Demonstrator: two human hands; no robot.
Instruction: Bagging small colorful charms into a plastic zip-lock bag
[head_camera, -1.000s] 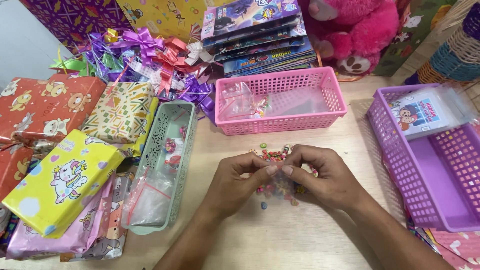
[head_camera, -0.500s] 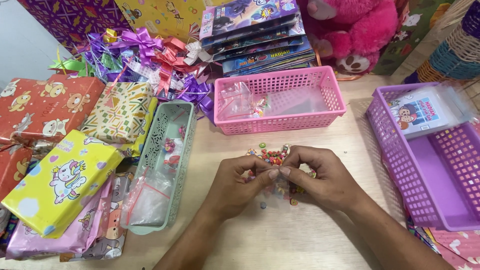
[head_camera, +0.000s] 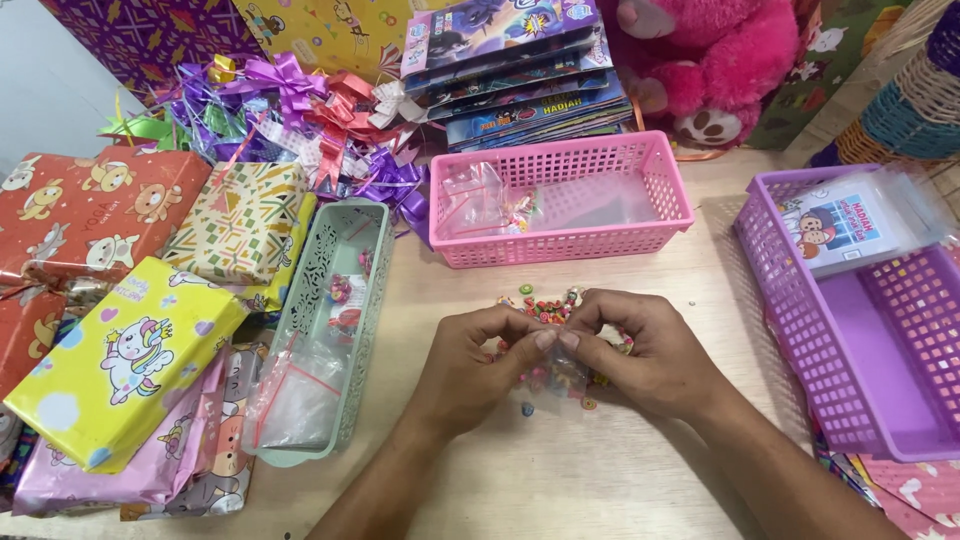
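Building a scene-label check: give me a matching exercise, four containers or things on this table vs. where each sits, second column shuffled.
Things:
1. pink basket
2. purple basket
3. green tray
4. small clear bag

Places:
A. far right of the table
B. pinched between left hand and right hand, over the scattered beads
C. left of the hands, beside the wrapped gifts
D. behind the hands, in front of the stacked books

Pairs: 1-D, 2-A, 3-C, 4-B
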